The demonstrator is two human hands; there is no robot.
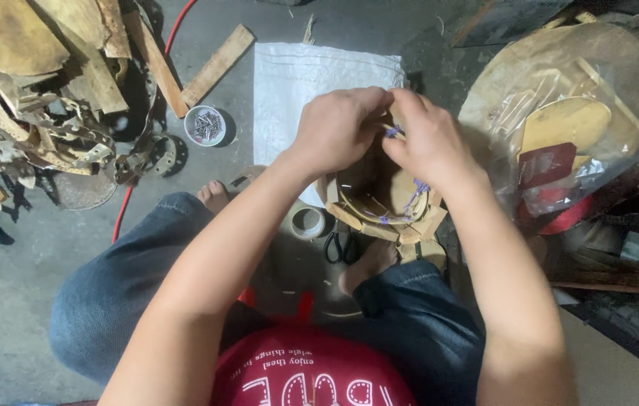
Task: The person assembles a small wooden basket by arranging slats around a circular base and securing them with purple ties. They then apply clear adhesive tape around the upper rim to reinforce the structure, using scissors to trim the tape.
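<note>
Pinching at the top of a tan woven-strip piece [387,199] just above the frame's centre, your left hand [338,128] and right hand [428,139] are both curled closed on its upper edge, touching each other. Purple thread [393,131] shows between your 2 hands. Black scissors [342,246] and a tape roll [307,222] lie just below it.

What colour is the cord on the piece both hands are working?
Purple cord on a tan woven piece; the head view shows it.

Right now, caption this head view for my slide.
Both hands, left hand and right hand, working purple thread on a woven piece.
</note>
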